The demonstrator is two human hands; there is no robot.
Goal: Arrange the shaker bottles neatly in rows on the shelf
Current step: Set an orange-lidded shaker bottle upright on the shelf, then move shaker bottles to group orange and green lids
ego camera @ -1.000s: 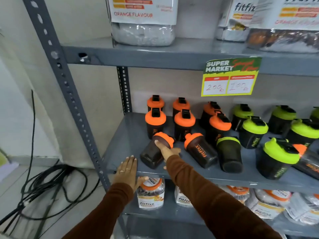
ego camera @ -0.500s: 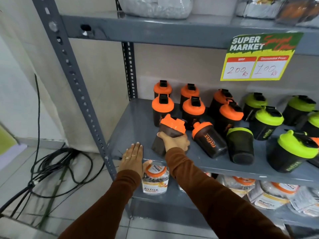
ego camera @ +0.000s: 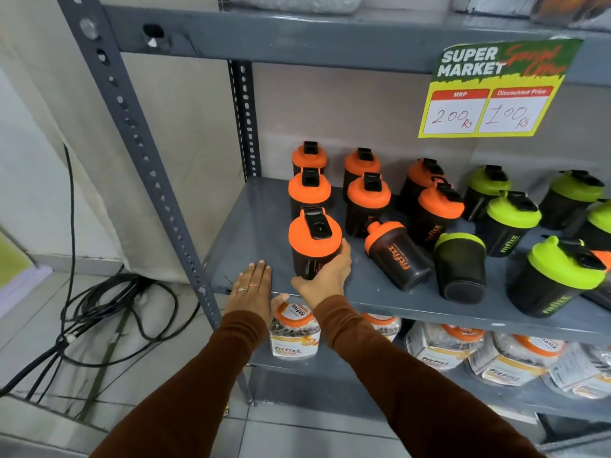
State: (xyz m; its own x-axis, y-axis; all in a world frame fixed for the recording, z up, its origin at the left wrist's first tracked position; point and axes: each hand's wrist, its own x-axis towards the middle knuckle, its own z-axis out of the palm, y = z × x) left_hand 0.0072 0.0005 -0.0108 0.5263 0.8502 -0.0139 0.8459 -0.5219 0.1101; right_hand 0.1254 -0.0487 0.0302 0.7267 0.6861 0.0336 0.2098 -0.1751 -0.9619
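My right hand [ego camera: 325, 279] is wrapped around the black body of an orange-lidded shaker bottle [ego camera: 314, 236], which stands upright near the front left of the grey shelf [ego camera: 380, 305]. My left hand [ego camera: 253, 290] lies flat and open on the shelf's front edge, just left of that bottle. Behind it, several orange-lidded bottles [ego camera: 368, 201] stand in rows. One orange-lidded bottle [ego camera: 396, 254] lies on its side to the right. Beside it a black bottle with a green rim [ego camera: 460, 266] is tipped toward me. Green-lidded bottles [ego camera: 512, 223] stand further right.
A slotted steel upright [ego camera: 145, 150] frames the rack's left side. A price sign [ego camera: 496, 94] hangs from the shelf above. Jars and packets [ego camera: 294, 332] fill the shelf below. Black cables [ego camera: 99, 312] lie coiled on the tiled floor at the left.
The orange-lidded bottle that lay tilted on its side has been raised upright by my right hand, which now grips its body. My left hand stays on the shelf edge. The view has moved closer.
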